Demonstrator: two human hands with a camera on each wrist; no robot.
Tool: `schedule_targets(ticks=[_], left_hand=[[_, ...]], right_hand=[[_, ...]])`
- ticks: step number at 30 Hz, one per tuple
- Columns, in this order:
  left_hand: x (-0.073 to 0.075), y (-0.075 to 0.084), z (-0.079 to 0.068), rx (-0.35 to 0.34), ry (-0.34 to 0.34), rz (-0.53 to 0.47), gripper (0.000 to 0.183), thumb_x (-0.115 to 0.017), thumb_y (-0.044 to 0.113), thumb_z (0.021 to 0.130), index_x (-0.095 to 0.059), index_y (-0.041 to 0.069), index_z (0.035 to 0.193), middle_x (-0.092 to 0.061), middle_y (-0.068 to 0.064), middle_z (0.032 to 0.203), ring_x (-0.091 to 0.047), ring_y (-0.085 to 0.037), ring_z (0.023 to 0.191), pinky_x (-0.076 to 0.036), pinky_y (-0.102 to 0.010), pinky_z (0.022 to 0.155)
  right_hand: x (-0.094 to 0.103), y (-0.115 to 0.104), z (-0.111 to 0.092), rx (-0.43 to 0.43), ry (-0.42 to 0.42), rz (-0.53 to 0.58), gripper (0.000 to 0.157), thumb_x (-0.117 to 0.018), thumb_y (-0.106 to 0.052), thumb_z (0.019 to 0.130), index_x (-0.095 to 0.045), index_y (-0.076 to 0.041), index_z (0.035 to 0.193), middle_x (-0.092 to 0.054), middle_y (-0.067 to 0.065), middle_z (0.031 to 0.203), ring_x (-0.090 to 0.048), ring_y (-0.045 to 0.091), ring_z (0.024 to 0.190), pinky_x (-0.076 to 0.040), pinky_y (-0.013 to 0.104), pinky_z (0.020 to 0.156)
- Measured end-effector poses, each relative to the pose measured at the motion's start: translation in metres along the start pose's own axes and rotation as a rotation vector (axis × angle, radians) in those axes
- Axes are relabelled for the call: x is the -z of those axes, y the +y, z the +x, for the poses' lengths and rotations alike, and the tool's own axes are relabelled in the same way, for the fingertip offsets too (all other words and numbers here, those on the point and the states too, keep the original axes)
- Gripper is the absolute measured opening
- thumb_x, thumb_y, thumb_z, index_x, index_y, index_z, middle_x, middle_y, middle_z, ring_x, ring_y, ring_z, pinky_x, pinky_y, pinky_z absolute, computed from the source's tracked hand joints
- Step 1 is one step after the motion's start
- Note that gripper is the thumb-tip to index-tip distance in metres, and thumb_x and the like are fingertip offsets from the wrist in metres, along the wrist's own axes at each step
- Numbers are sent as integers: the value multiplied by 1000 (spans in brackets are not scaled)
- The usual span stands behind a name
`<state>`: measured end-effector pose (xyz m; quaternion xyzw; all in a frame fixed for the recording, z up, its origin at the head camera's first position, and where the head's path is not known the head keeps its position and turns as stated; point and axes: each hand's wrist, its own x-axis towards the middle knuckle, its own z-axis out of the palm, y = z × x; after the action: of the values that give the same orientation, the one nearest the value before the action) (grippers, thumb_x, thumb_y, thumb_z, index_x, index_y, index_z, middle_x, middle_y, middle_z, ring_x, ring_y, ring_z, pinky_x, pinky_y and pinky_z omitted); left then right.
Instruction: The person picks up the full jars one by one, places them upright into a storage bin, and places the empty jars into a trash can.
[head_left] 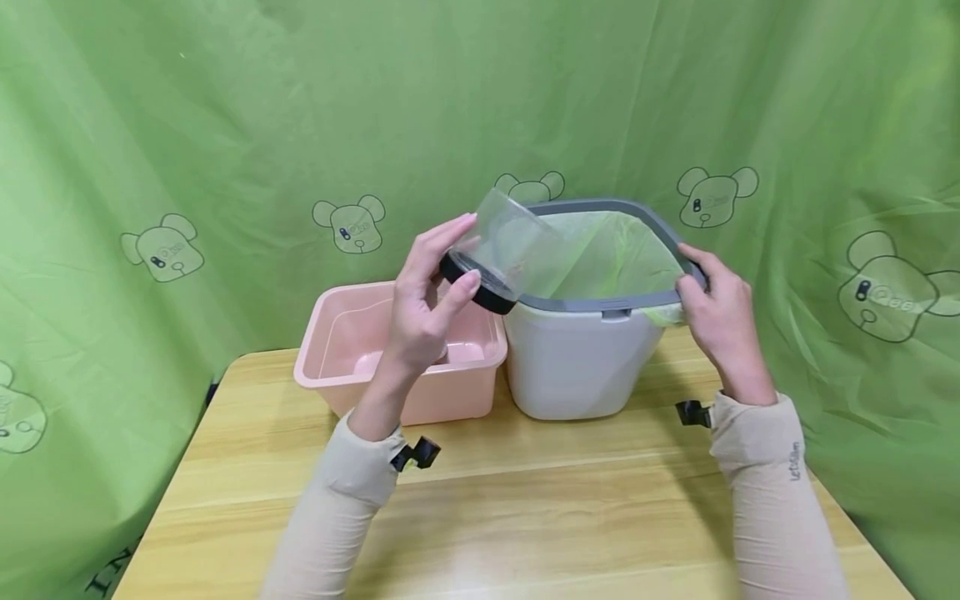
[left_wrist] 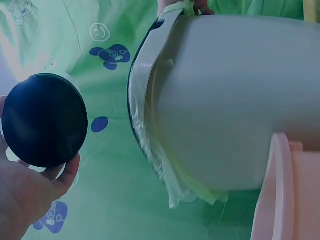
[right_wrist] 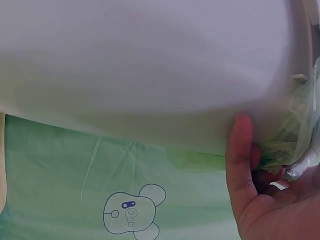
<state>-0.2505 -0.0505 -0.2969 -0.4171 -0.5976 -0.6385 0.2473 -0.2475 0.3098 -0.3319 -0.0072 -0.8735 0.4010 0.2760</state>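
My left hand point(head_left: 423, 304) holds a clear plastic jar point(head_left: 504, 225) by its black round end, with the thumb on the near side and fingers behind. The jar tilts, its clear part pointing up and right over the left edge of a white trash bin point(head_left: 573, 367). In the left wrist view the black end point(left_wrist: 45, 120) faces the camera. A pale green bag point(head_left: 630, 254) lines the bin under its grey rim point(head_left: 660, 297). My right hand point(head_left: 716, 312) grips the rim at the right side, where bag folds point(right_wrist: 297, 125) hang out beside the fingers.
A pink rectangular basin point(head_left: 450, 396) stands left of the bin, close against it; what lies inside is partly hidden by my left hand. Both stand on a wooden table point(head_left: 540, 517). Behind hangs a green curtain point(head_left: 247, 108) with bear-head prints.
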Motion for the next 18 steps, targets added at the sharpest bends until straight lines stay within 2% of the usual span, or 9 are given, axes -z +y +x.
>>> schedule_targets(ticks=[3, 9, 12, 18], left_hand=[[-11, -5, 6, -5, -7, 11, 55, -62, 11, 95, -51, -3, 147, -48, -17, 152, -58, -39, 131, -50, -53, 110], [-32, -16, 14, 15, -18, 47, 56, -65, 15, 95, -53, 3, 148, -49, -15, 153, -57, -30, 130, -52, -40, 109], [-40, -20, 18, 19, -30, 88, 56, -66, 19, 95, -54, 6, 149, -49, -14, 153, -55, -23, 131, -51, -38, 111], [-50, -28, 22, 8, -67, 221, 55, -68, 27, 96, -57, 14, 148, -51, -9, 154, -46, -12, 142, -40, -39, 120]], right_hand=[[0, 1, 0, 2, 3, -2, 52, -46, -19, 100, -55, -14, 151, -64, 23, 107, -40, 8, 54, -36, 23, 46], [-1, 2, 0, -11, -3, -5, 52, -45, -19, 100, -54, -15, 152, -64, 22, 108, -39, 8, 53, -36, 23, 45], [-1, 3, 1, -7, 4, -6, 52, -45, -19, 100, -55, -15, 151, -64, 24, 110, -40, 8, 54, -36, 23, 46], [-1, 2, 0, -8, 6, -4, 52, -45, -19, 100, -55, -15, 151, -64, 23, 108, -39, 9, 54, -36, 23, 46]])
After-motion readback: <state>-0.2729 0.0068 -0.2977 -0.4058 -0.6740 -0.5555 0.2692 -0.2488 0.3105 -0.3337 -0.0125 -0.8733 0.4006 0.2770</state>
